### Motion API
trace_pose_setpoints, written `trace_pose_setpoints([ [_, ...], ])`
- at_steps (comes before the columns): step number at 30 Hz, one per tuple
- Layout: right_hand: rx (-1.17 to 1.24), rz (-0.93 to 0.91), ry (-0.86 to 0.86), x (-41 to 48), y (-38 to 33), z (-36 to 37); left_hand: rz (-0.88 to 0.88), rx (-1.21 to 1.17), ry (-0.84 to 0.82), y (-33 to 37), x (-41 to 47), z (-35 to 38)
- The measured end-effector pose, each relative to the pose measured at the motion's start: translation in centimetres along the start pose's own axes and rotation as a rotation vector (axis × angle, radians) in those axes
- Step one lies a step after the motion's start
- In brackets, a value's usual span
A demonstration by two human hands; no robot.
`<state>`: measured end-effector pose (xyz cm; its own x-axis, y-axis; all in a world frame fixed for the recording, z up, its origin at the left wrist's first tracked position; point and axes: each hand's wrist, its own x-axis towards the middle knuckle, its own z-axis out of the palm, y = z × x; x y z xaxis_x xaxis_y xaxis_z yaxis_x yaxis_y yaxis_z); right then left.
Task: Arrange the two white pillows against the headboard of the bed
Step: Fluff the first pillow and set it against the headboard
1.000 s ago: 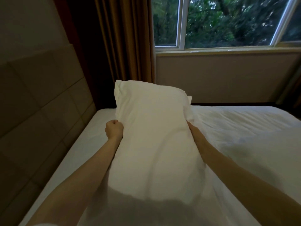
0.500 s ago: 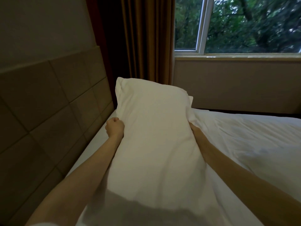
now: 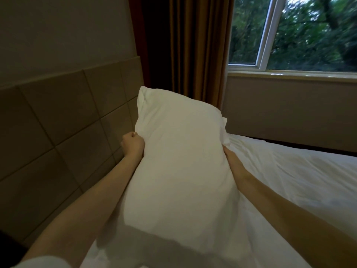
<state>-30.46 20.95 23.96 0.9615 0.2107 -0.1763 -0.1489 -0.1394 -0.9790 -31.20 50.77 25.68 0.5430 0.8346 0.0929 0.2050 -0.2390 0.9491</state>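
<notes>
A white pillow [image 3: 179, 155] is held up lengthwise in front of me, over the bed. My left hand [image 3: 133, 144] is clenched on its left edge, on the side of the headboard. My right hand [image 3: 232, 160] grips its right edge, with the fingers hidden behind the pillow. The padded, tan, panelled headboard [image 3: 61, 120] runs along the left, close to the pillow's left side. Only one pillow is in view. The bed [image 3: 289, 180] with its rumpled white duvet lies to the right and below.
Brown curtains [image 3: 195, 45] hang behind the pillow's far end. A window [image 3: 293, 31] with a sill and a beige wall below it sits at the back right. A dark gap separates the bed's far edge from that wall.
The pillow and both hands have shifted left toward the headboard, which now fills more of the left side. The strip of bare sheet beside the headboard is no longer visible.
</notes>
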Motion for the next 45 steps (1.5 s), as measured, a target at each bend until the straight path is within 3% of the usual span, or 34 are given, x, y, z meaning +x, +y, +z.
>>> trace_pose_setpoints([
  [10,0.268,-0.008,-0.046,3.6,-1.0,5.3,0.010,-0.001,0.019,0.0,6.5,-1.2],
  [23,0.399,0.139,0.173,14.3,-1.7,19.6,0.014,0.008,-0.113,-2.9,23.6,-0.6],
  [28,0.520,0.212,0.184,17.2,-0.3,23.4,0.016,0.047,-0.150,-4.3,29.5,0.7],
  [32,0.492,0.241,0.253,19.9,-0.1,25.0,0.030,0.077,-0.174,-5.1,33.0,2.9],
  [39,0.593,0.213,0.229,25.9,1.1,24.1,0.006,0.054,-0.183,-5.9,37.4,8.5],
  [45,0.564,0.254,0.083,32.7,1.1,22.9,0.023,0.032,-0.188,-5.6,41.9,14.1],
])
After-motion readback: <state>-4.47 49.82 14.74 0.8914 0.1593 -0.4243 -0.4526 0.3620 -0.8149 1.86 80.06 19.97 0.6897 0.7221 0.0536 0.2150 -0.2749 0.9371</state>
